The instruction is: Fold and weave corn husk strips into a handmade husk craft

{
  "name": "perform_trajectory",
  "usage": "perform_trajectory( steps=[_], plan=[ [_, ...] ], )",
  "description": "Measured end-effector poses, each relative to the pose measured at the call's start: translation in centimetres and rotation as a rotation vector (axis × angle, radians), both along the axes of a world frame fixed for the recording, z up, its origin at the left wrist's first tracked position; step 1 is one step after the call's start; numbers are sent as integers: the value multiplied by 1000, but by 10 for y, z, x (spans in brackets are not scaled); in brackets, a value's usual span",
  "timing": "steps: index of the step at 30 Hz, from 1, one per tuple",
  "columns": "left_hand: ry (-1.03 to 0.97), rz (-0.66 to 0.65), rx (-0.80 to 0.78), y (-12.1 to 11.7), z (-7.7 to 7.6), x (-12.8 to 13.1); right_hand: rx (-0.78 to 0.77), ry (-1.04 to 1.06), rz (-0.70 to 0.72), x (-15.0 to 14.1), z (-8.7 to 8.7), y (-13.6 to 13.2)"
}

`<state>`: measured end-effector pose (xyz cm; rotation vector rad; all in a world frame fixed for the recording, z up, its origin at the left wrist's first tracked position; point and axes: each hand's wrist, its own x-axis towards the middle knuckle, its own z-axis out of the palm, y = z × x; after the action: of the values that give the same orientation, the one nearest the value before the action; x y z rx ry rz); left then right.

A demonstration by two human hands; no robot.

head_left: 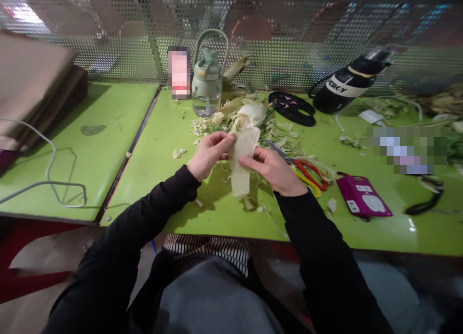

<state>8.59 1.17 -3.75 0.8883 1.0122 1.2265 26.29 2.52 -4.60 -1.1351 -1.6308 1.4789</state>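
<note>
A pale, flat strip of what looks like corn husk [240, 180] hangs upright between my hands above the green table [137, 180]. My left hand [212, 153] pinches its upper left edge between thumb and fingers. From the right side, my right hand [277, 169] grips the strip with the thumb in front and the fingers behind. Behind the hands lies a heap of husk scraps and shreds [217, 119], with a white, bulb-like bundle of husk [252, 114] on it. Close to my right hand rest scissors with red and yellow handles [313, 175].
A green water bottle [207, 83] and a blurred-out upright phone-like object [180, 73] stand behind. Toward the right are a black bottle [343, 88], a black fan-like piece [291, 108], a purple power socket [363, 196] and cables. Brown paper bags [32, 78] are at left; a perforated metal screen [119, 49] closes the back.
</note>
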Motion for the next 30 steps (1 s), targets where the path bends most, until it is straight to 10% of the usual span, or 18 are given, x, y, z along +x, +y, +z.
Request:
perform_trajectory(
  steps=[9, 19, 30],
  plan=[
    [86, -21, -19, -2, 0, 0, -2, 4, 48, -1, -5, 3],
    [145, -89, -78, 1, -2, -1, 207, 3, -211, -4, -2, 2],
    [182, -163, -128, 7, -6, -7, 186, -142, 10, -3, 1, -1]
  ],
)
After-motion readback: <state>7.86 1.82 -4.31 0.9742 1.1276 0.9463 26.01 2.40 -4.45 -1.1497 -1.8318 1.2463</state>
